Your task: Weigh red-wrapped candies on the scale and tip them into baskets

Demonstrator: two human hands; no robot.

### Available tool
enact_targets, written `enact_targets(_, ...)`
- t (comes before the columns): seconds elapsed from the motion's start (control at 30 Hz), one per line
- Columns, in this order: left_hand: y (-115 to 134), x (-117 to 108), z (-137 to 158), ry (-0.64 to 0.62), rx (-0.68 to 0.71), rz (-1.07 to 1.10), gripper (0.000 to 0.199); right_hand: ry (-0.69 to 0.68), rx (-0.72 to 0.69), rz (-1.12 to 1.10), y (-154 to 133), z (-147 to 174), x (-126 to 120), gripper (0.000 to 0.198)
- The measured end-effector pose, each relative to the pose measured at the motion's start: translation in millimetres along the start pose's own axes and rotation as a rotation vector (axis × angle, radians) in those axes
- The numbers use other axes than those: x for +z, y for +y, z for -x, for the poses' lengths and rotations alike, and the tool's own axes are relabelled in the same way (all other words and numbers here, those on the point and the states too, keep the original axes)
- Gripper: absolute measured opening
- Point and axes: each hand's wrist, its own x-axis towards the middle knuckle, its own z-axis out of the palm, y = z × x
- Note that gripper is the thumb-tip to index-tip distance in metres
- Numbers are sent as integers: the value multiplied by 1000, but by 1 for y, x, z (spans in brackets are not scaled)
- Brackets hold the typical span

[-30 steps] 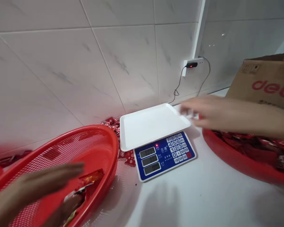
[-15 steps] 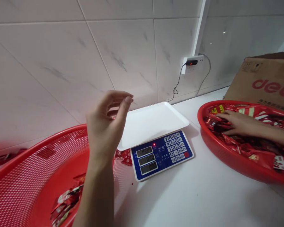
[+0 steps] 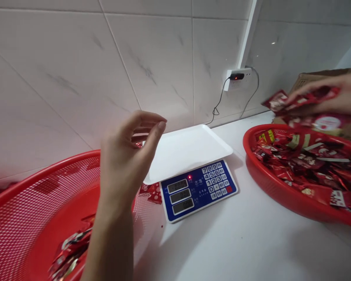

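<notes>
My left hand [image 3: 128, 156] hovers in front of the scale's white pan [image 3: 187, 152], fingers loosely curved with the thumb tip close to the index fingertip. Nothing shows in its hollow. My right hand [image 3: 345, 93], blurred, is raised above the right red basket [image 3: 269, 193] and grips several small red snack packets [image 3: 276, 100]. Many similar packets [image 3: 307, 162] fill that basket. The blue digital scale [image 3: 200, 191] stands on the white table with its display lit and its pan bare.
Another red mesh basket [image 3: 55, 175] stands at the left, with a few packets [image 3: 73, 249] at its bottom. Some red packets [image 3: 155, 194] lie beside the scale. A cardboard box [image 3: 302, 80] is behind the right basket. A cable [image 3: 220, 101] runs from the wall socket [image 3: 228, 84].
My right hand has risen out of the right basket, bringing up a bunch of packets. My left hand keeps its curved pose, almost in the same place.
</notes>
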Motion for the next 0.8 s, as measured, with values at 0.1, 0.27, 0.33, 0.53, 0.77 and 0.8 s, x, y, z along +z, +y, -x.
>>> enact_targets(0.1,2,-2,-1,18,-2,16,1,-193,-101,-590,-67,3,36,39)
enact_targets(0.27,3,-5,-2,39,3,1,3,-605,-385,-826,-144,2,134,34)
enact_targets(0.33,3,-5,-2,31,2,7,3,-676,-411,-785,-155,3,161,32)
enact_targets(0.53,2,-5,-2,26,41,-13,2,-783,-428,-720,-159,6,180,18)
enact_targets(0.77,-6,-4,-6,-50,-69,-139,9,-568,-410,-966,-141,14,191,11)
enact_targets(0.8,-10,-1,-7,-102,-116,-235,14,-517,-402,-1068,-137,13,194,12)
